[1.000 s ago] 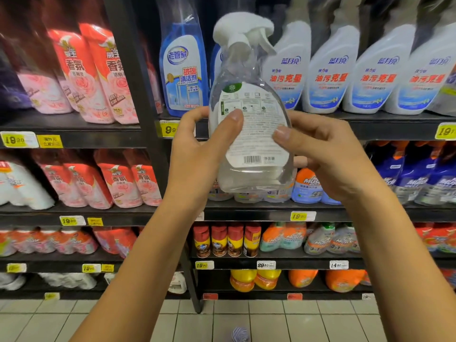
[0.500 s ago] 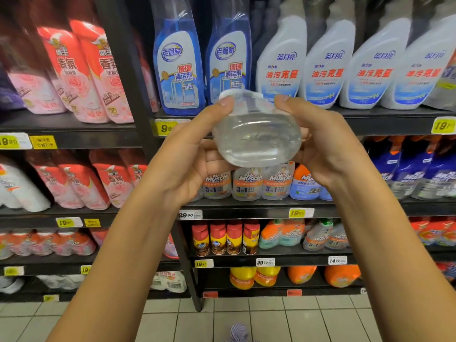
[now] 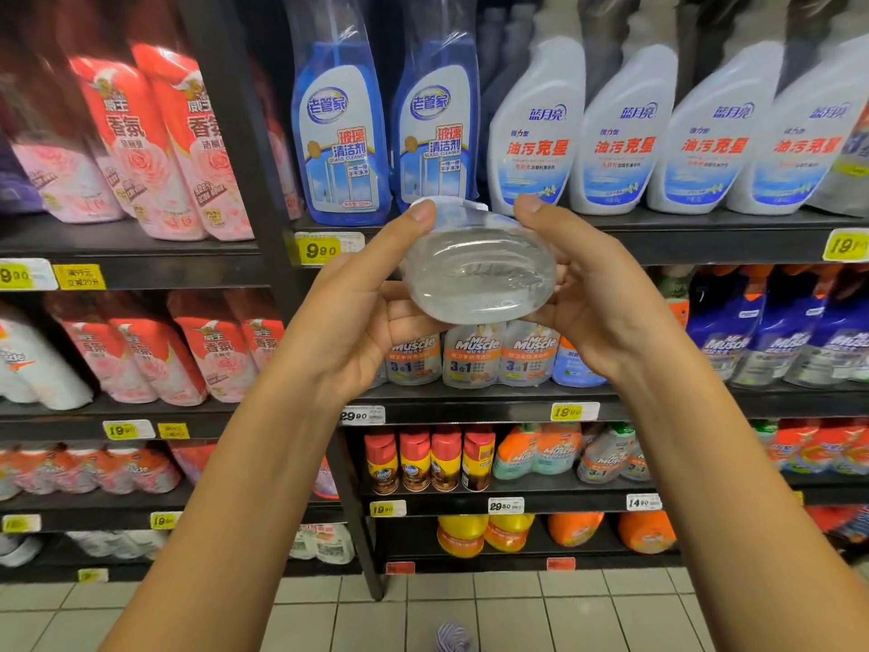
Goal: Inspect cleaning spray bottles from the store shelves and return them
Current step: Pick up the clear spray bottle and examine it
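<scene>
A clear spray bottle (image 3: 477, 275) filled with colourless liquid is tipped so its oval base faces me; its trigger head is hidden behind it. My left hand (image 3: 362, 312) grips its left side, thumb on the top edge. On the other side my right hand (image 3: 592, 298) clasps it the same way. I hold it at chest height in front of the store shelves.
Blue glass-cleaner bottles (image 3: 341, 134) and white spray bottles (image 3: 536, 134) stand on the upper shelf (image 3: 705, 240) behind my hands. Mr Muscle packs (image 3: 475, 355) sit one shelf below. Pink refill pouches (image 3: 141, 148) fill the left bay. A black upright (image 3: 263, 181) divides the bays.
The bottle has gone from upright, label towards me, to tipped back with its base towards me. Both hands kept hold and the bottle sits slightly lower.
</scene>
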